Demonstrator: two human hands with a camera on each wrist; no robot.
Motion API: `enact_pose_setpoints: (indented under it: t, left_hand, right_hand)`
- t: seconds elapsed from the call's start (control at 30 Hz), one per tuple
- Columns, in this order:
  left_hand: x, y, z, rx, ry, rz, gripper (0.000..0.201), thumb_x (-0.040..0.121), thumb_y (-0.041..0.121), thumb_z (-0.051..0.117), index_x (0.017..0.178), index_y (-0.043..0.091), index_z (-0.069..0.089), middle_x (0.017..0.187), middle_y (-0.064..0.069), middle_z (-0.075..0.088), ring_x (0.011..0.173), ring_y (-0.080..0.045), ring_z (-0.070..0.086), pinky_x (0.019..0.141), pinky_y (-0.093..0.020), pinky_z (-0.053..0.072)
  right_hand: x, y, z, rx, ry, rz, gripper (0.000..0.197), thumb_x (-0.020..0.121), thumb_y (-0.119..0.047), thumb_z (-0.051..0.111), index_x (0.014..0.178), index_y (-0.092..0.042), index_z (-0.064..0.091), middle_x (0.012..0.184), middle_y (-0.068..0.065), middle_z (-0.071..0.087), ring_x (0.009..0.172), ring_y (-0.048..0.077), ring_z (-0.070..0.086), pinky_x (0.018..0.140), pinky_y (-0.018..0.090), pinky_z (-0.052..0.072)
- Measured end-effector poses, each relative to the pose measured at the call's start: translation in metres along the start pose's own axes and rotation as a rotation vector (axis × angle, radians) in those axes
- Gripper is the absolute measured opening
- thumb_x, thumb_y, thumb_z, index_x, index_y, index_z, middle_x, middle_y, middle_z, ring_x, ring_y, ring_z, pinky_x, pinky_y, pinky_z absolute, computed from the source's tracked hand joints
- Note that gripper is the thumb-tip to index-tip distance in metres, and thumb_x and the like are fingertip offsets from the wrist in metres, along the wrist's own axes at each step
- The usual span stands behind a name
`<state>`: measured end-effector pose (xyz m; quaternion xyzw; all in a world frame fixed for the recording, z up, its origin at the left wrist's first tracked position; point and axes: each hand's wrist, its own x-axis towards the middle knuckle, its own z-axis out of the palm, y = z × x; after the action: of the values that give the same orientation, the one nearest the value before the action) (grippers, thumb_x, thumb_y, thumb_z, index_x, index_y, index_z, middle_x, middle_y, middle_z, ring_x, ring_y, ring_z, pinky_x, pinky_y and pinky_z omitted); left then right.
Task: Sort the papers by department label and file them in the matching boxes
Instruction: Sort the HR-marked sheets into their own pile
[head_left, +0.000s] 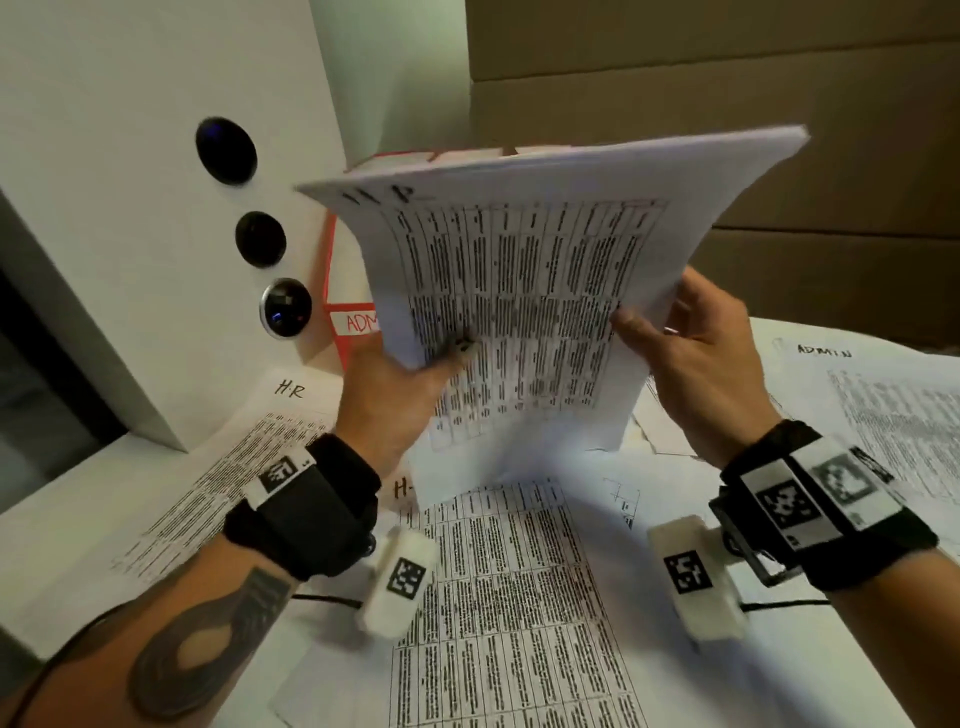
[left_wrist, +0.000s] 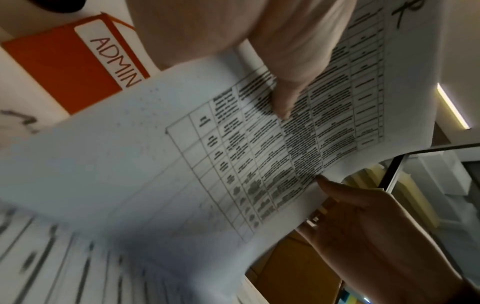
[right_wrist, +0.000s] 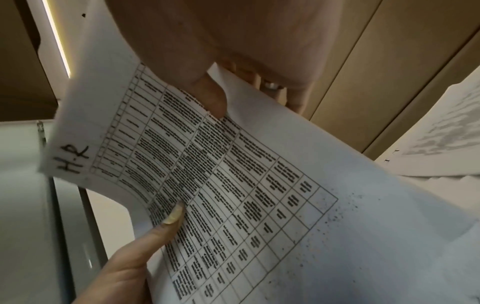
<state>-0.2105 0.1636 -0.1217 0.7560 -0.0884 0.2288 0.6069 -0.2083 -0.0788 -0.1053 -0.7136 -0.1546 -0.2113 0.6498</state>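
Both hands grip the H.R stack (head_left: 524, 291): my left hand (head_left: 395, 384) pinches its left edge, my right hand (head_left: 691, 353) its right, above the tabletop (head_left: 62, 530).

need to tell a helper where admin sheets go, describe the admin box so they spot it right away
Start at the white cabinet with three round dark knobs on the left. Just right of it stands an orange-red file box, partly hidden behind the held H.R papers. Unlike everything around it, it carries a white label reading ADMIN.
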Motion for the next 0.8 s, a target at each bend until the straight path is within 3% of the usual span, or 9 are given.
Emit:
enact_pose_setpoints:
  t: [0.07, 0.13, 0.23, 0.3, 0.4, 0.5, 0.6, 0.7, 0.8]
  left_hand:
    - [0.018, 0.005, -0.019, 0.036, 0.058, 0.045, 0.031, 0.086, 0.014, 0.087, 0.106, 0.035, 0.078, 0.093, 0.013, 0.079, 0.089, -0.006, 0.076, 0.094, -0.037, 0.062]
    - [0.043, 0.015, -0.058, 0.048, 0.103, 0.006, 0.034, 0.083, 0.019, 0.090, 0.114, 0.013, 0.078, 0.082, 0.017, 0.079, 0.077, 0.001, 0.074, 0.079, -0.027, 0.064]
    - [0.073, 0.023, -0.141, 0.291, -0.015, -0.028, 0.043, 0.057, 0.062, 0.094, 0.083, 0.029, 0.084, 0.071, 0.016, 0.077, 0.064, 0.004, 0.067, 0.064, -0.016, 0.056]
    - [0.084, 0.010, -0.188, 0.582, -0.101, -0.206, 0.050, 0.053, 0.063, 0.093, 0.073, 0.019, 0.079, 0.070, 0.002, 0.077, 0.065, -0.015, 0.066, 0.066, -0.024, 0.052]
    - [0.082, -0.024, -0.235, 0.851, -0.280, -0.430, 0.079, 0.043, 0.078, 0.093, 0.076, 0.010, 0.071, 0.066, 0.000, 0.073, 0.067, -0.026, 0.063, 0.066, -0.029, 0.049]
    - [0.074, -0.064, -0.262, 0.859, -0.396, -0.554, 0.110, 0.024, 0.084, 0.091, 0.107, 0.013, 0.076, 0.096, -0.003, 0.082, 0.093, -0.025, 0.077, 0.091, -0.037, 0.055]
    - [0.067, -0.107, -0.278, 0.795, -0.428, -0.649, 0.107, 0.024, 0.073, 0.099, 0.106, 0.008, 0.080, 0.101, -0.010, 0.082, 0.100, -0.034, 0.078, 0.101, -0.048, 0.056]
    - [0.064, -0.136, -0.287, 0.819, -0.480, -0.719, 0.097, 0.030, 0.066, 0.102, 0.102, 0.005, 0.081, 0.097, -0.016, 0.082, 0.099, -0.043, 0.077, 0.098, -0.056, 0.059]
    - [0.058, -0.126, -0.270, 0.998, -0.449, -0.700, 0.067, 0.051, 0.055, 0.100, 0.094, 0.008, 0.080, 0.083, -0.005, 0.082, 0.086, -0.032, 0.078, 0.085, -0.040, 0.060]
  right_hand:
    - [0.004, -0.004, 0.001, -0.057, -0.002, -0.039, 0.022, 0.097, -0.001, 0.068, 0.117, -0.008, 0.065, 0.114, 0.004, 0.075, 0.101, 0.019, 0.074, 0.086, 0.046, 0.063]
    - [0.007, -0.007, -0.001, -0.119, -0.018, -0.040, 0.018, 0.095, -0.002, 0.071, 0.108, -0.011, 0.064, 0.108, 0.007, 0.075, 0.092, 0.020, 0.075, 0.079, 0.040, 0.063]
    - [0.006, -0.003, -0.008, -0.275, -0.188, 0.091, 0.011, 0.092, -0.004, 0.075, 0.096, -0.013, 0.070, 0.099, 0.004, 0.077, 0.085, 0.015, 0.073, 0.073, 0.021, 0.058]
    - [0.002, 0.007, -0.009, -0.454, -0.411, 0.229, 0.007, 0.091, -0.014, 0.078, 0.095, -0.016, 0.073, 0.098, -0.002, 0.077, 0.084, 0.011, 0.073, 0.078, 0.027, 0.059]
    - [-0.004, 0.027, 0.001, -0.743, -0.765, 0.318, 0.041, 0.087, -0.042, 0.081, 0.122, -0.025, 0.068, 0.125, -0.010, 0.069, 0.106, 0.006, 0.067, 0.097, 0.034, 0.056]
    - [-0.006, 0.035, 0.015, -0.933, -0.920, 0.347, 0.094, 0.075, -0.054, 0.087, 0.153, -0.025, 0.042, 0.153, -0.008, 0.047, 0.136, 0.016, 0.049, 0.115, 0.036, 0.042]
    - [-0.004, 0.038, 0.024, -1.029, -0.966, 0.353, 0.120, 0.066, -0.055, 0.093, 0.161, -0.025, 0.028, 0.162, -0.004, 0.035, 0.147, 0.023, 0.036, 0.123, 0.045, 0.033]
    - [0.001, 0.041, 0.028, -1.093, -0.984, 0.373, 0.125, 0.060, -0.058, 0.094, 0.162, -0.025, 0.029, 0.156, -0.001, 0.036, 0.143, 0.026, 0.037, 0.122, 0.050, 0.035]
    - [0.004, 0.045, 0.029, -1.111, -0.961, 0.376, 0.123, 0.053, -0.058, 0.097, 0.156, -0.028, 0.037, 0.145, -0.003, 0.043, 0.135, 0.025, 0.042, 0.117, 0.050, 0.040]
